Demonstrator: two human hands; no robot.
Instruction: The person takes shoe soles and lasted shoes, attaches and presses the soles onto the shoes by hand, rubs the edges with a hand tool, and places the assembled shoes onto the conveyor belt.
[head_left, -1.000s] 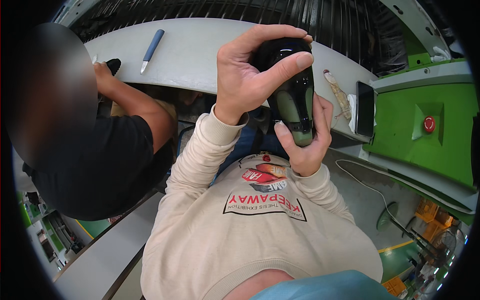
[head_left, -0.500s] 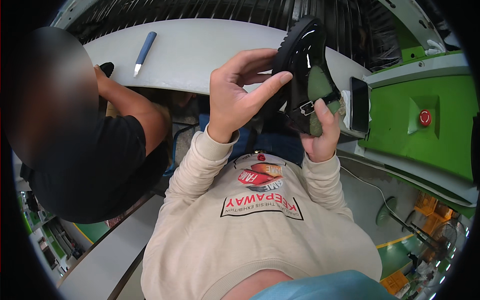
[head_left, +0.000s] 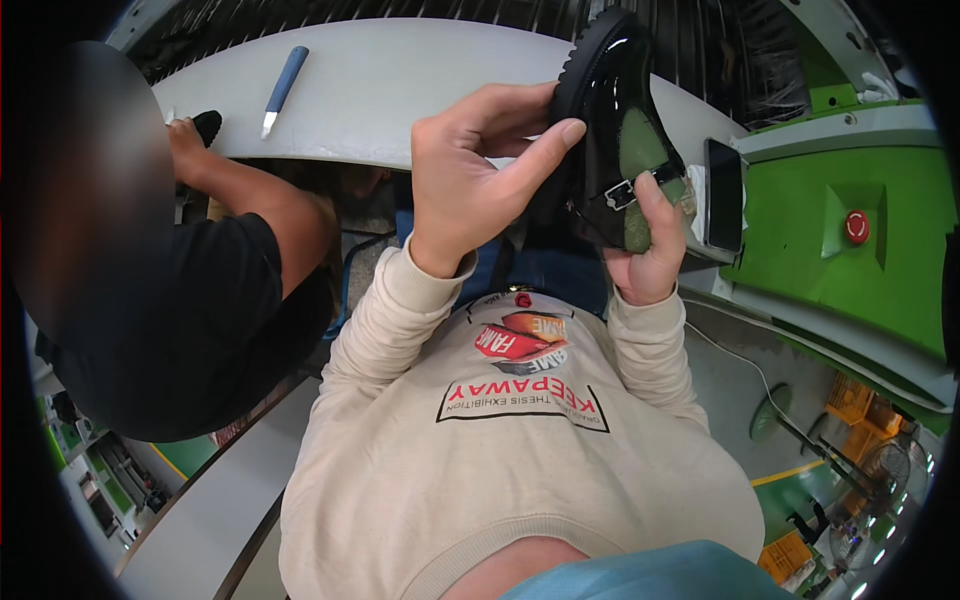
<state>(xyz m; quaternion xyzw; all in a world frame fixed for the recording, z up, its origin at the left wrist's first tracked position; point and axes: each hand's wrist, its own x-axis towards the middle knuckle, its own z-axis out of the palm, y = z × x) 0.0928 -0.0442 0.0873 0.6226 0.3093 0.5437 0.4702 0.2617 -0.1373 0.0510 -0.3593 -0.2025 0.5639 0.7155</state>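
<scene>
We hold a glossy black shoe (head_left: 612, 130) up in the upper right of the frame, sole edge turned toward the top, so its strapped side and green lining face us. Our left hand (head_left: 470, 180) clamps the sole side, thumb stretched to the rim; our right hand (head_left: 645, 250) closes round the heel end, thumb by the buckle, steadying it from below. Behind lies a curved white table (head_left: 400, 90) with a blue pen (head_left: 282, 88) at upper left. A phone (head_left: 722, 195) rests just right of the shoe, beside a green machine (head_left: 850, 250) with a red button (head_left: 856, 226). A co-worker's arm (head_left: 240, 190) reaches in at left, well apart from us.
</scene>
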